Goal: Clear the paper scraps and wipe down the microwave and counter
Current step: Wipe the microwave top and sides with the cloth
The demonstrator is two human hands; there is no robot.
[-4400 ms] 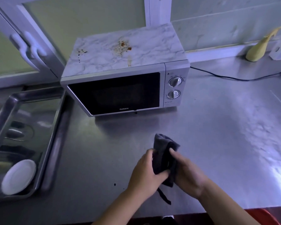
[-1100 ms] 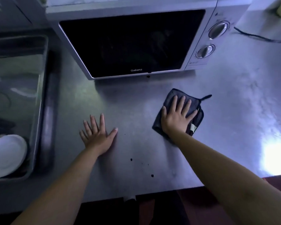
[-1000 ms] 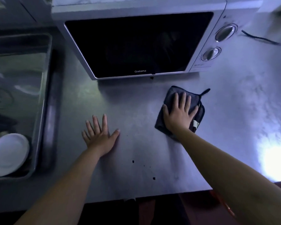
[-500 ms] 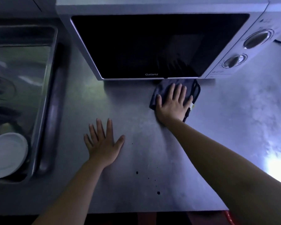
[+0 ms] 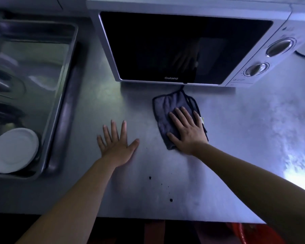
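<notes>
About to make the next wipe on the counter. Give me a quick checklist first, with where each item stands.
1. Cloth under right hand: ok, the palm and straight fingers press it flat on the counter.
2. Left hand clear of the cloth: ok, it lies flat on the counter, apart, to the cloth's left.
3. Specks near the front edge wiped: not ok, they show dark on the steel.
4. Microwave top clean: cannot tell, the top is out of view.
</notes>
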